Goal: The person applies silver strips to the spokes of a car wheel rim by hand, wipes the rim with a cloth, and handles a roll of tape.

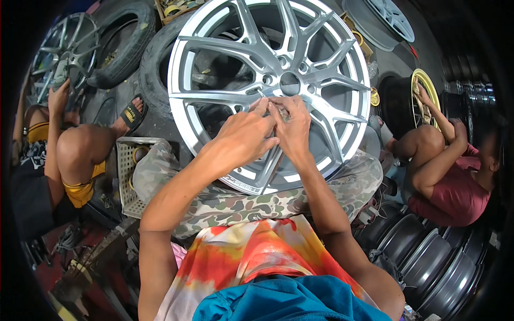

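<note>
A large silver alloy wheel (219,47) with split spokes lies in front of me, its near edge over my camouflage-trousered legs. My left hand (242,134) is closed near the hub, thumb and fingers drawn together. A thin pale sliver (261,93) shows at its fingertips; what it belongs to is too small to tell. Right beside it, my right hand (292,125) is closed too, fingers bent in a pinch whose contents I cannot make out. Both hands sit just below the round centre hole (289,84), over the spokes.
Worn tyres (124,51) lie behind the wheel at the left. A cream plastic basket (127,176) stands by my left leg. One person (80,150) handles a grey wheel at the left; another (444,176) touches a gold-lipped wheel (428,88). Dark rims (428,267) are stacked lower right.
</note>
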{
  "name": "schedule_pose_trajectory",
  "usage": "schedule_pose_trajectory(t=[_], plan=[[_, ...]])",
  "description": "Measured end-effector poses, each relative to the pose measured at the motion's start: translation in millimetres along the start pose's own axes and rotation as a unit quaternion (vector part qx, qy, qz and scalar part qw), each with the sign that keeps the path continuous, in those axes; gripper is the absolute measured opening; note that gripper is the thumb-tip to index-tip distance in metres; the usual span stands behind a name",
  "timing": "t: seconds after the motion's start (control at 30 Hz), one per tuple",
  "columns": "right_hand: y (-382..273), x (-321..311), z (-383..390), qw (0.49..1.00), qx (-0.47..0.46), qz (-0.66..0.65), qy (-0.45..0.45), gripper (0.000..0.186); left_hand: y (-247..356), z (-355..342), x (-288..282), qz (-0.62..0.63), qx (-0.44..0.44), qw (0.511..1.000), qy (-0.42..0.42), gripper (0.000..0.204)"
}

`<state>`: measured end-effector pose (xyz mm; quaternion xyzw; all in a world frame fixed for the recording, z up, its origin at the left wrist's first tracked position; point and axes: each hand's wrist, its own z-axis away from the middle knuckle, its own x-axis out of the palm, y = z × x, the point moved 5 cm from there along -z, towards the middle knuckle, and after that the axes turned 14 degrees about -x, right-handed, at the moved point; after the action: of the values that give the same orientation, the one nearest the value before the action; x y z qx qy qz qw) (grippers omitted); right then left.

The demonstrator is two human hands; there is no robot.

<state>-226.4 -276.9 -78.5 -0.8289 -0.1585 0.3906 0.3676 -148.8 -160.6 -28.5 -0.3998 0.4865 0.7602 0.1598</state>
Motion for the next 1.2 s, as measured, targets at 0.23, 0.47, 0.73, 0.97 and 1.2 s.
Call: schedule_pose_trajectory(t=[0.23, 0.47, 0.73, 0.97, 1.2], plan=[[-19.6, 14.6, 2.3, 0.999, -0.028, -0.026, -0.004, 0.017, 0.8, 18.7, -17.5, -0.052, -0.023, 0.998, -0.01, 0.027], [-41.7, 26.9, -1.0, 0.997, -0.041, -0.064, 0.007, 0.02, -8.1, 27.1, -32.4, -0.068, -0.062, 0.995, -0.026, 0.027], [-58.2, 35.2, -1.3, 0.999, -0.002, -0.032, -0.02, 0.021, -15.0, 38.2, -43.4, -0.044, -0.069, 0.996, -0.044, 0.021], [-77.4, 62.5, -9.7, 0.995, -0.025, -0.091, -0.012, 0.02, -27.3, 68.2, -73.2, 0.008, -0.125, 0.992, 0.003, 0.026], [-104.4, 67.9, -28.4, 0.99, -0.107, -0.088, -0.008, 0.016, -46.5, 85.8, -96.7, 0.06, -0.064, 0.992, 0.088, 0.026]])
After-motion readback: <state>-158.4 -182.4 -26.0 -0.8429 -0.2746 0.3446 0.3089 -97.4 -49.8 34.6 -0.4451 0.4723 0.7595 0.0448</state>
